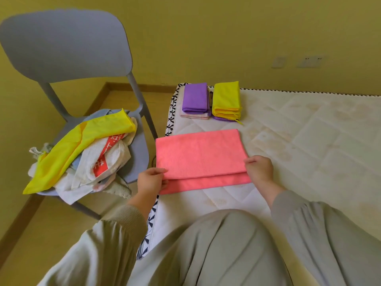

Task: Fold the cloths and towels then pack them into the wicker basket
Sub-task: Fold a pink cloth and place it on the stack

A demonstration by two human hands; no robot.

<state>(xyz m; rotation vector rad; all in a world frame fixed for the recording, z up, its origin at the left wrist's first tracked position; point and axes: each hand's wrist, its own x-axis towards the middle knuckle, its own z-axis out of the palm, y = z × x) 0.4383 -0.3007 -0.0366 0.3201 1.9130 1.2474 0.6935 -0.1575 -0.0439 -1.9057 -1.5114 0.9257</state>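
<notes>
Two hands, left hand (151, 179) and right hand (259, 168), pinch the pink cloth (200, 155)'s near corners; beyond it, folded stacks (211, 101), perhaps microfibre.

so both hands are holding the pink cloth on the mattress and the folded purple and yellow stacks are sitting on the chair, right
Not quite. The head view shows the folded purple stack and yellow stack on the mattress, beyond the pink cloth, not on the chair, which holds the unfolded pile. The rest is right: the left hand and right hand both hold the pink cloth.
</notes>
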